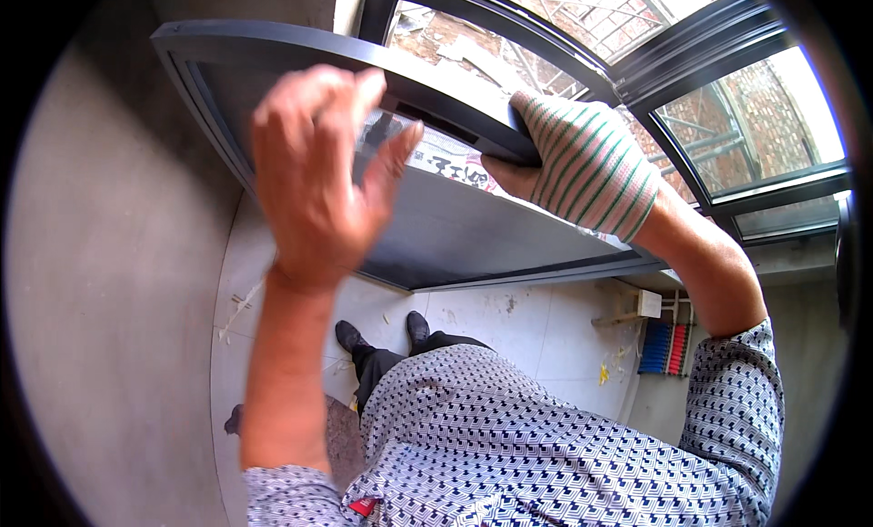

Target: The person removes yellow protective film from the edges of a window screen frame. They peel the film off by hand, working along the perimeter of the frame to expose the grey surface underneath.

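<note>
A large grey-framed window panel (pixel 427 229) stands tilted in front of me, its inner sheet dark and dull. My right hand (pixel 582 163), in a white knit glove with green stripes, is closed around the panel's upper right corner, thumb underneath and fingers over the edge. My left hand (pixel 314 177) is bare and raised before the panel's upper left part, with the thumb apart from the fingers. Its fingertips are slightly blurred, and I cannot tell whether they touch the frame. A dark slot (pixel 432 122) runs along the top edge, with a printed sheet (pixel 455 168) below it.
Behind the panel is a dark-framed window (pixel 746 127) with scaffolding and brickwork outside. A grey wall (pixel 109 254) rises on the left. Scraps lie on the pale tiled floor (pixel 491 318). Blue and red pipes (pixel 666 348) are on the low wall at right, near a white block (pixel 648 303).
</note>
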The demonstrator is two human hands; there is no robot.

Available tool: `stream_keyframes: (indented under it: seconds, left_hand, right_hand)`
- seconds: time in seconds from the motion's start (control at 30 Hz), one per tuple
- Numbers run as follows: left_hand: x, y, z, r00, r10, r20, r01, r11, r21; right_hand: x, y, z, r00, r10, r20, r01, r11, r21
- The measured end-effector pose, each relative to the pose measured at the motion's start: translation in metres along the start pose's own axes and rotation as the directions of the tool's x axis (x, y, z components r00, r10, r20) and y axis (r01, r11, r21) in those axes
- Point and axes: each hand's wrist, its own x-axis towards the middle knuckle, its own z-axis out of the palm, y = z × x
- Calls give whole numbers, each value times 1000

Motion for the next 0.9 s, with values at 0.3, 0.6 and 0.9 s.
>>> stream_keyframes:
  seconds: [0.3,0.6,0.9]
  left_hand:
    - [-48,85,37,889,-446,102,425,722,-546]
    - [-48,87,36,843,-525,119,479,628,-613]
    - [-51,95,41,823,-551,141,483,547,-684]
  right_hand:
    - [5,-5,-6,996,56,75,-60,997,39]
    - [9,-10,-6,994,62,95,-69,994,81]
    - [2,-12,-15,983,102,155,-147,936,319]
